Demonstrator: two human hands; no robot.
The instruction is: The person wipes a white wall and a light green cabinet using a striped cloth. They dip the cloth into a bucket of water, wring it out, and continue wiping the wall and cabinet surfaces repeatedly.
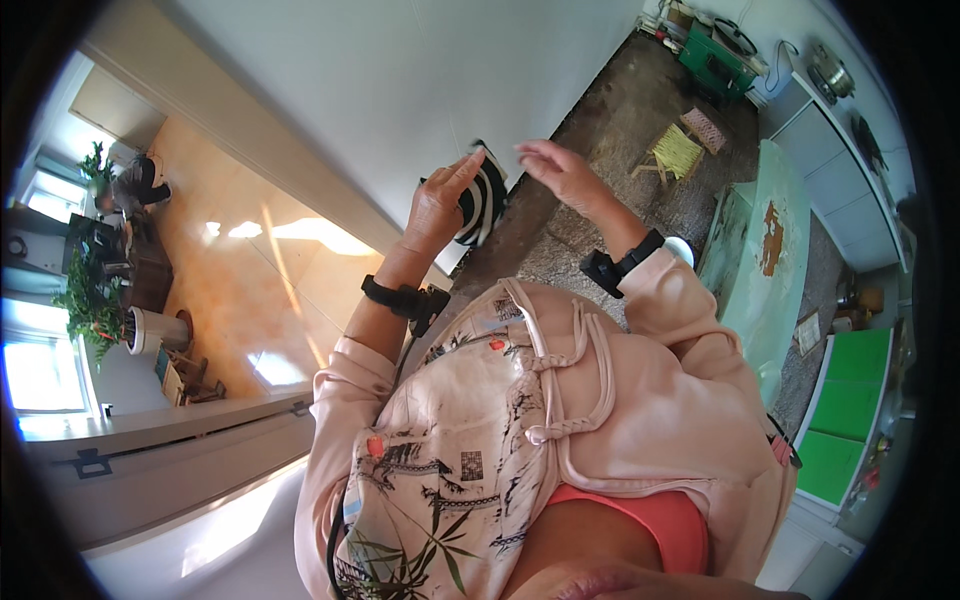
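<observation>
My left hand (442,196) grips a black-and-white striped item (484,196), which looks like cloth; its exact kind cannot be told. The item hangs at the far side of my fingers, partly covered by them, near the lower edge of a pale wall or door panel. My right hand (556,171) is raised just to the right of it, apart from it and slightly blurred, fingers spread and holding nothing. Black straps with small devices circle both wrists.
Right: a pale green bench-like piece (772,247) with peeling paint, small woven stools (677,152), a green stove-like box (716,64), a counter (817,157) and green-fronted drawers (847,375). Left, past a door frame (247,127): potted plants (157,330) and a bent-over person (135,184).
</observation>
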